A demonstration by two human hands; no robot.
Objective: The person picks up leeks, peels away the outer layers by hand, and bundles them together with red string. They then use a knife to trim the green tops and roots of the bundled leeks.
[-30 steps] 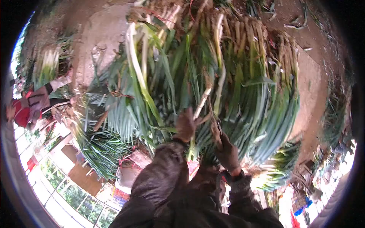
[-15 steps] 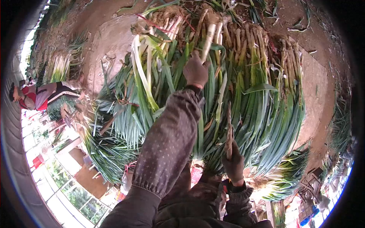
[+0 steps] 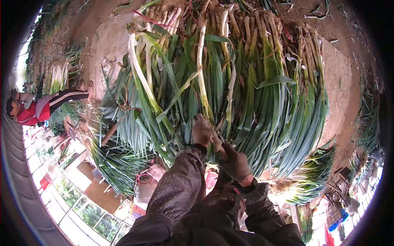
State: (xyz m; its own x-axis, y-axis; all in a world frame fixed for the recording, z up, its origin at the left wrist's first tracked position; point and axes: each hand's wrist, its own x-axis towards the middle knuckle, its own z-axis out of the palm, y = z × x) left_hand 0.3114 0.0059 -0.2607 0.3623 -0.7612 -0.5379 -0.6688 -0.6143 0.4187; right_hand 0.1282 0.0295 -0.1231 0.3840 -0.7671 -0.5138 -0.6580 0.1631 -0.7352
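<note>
Rows of long green onions lie side by side, white roots at the top and green leaves toward me. My left hand, in a light glove, is closed round the lower part of one green onion, whose white stalk points away from me. Close beside it on the right, my right hand, also gloved, is wrapped round the handle of a knife. Much of the blade is hidden near my left fingers. A yellowish leaf hangs out sideways from the held onion.
A person in red and grey is at the far left. More bundles of green onions lie at the left and lower right. Brown ground with loose leaves surrounds the pile. Red string shows near the roots.
My left hand has come back toward my body with a green onion from the root end of the pile. My right hand has moved left and up with the knife, close to my left.
</note>
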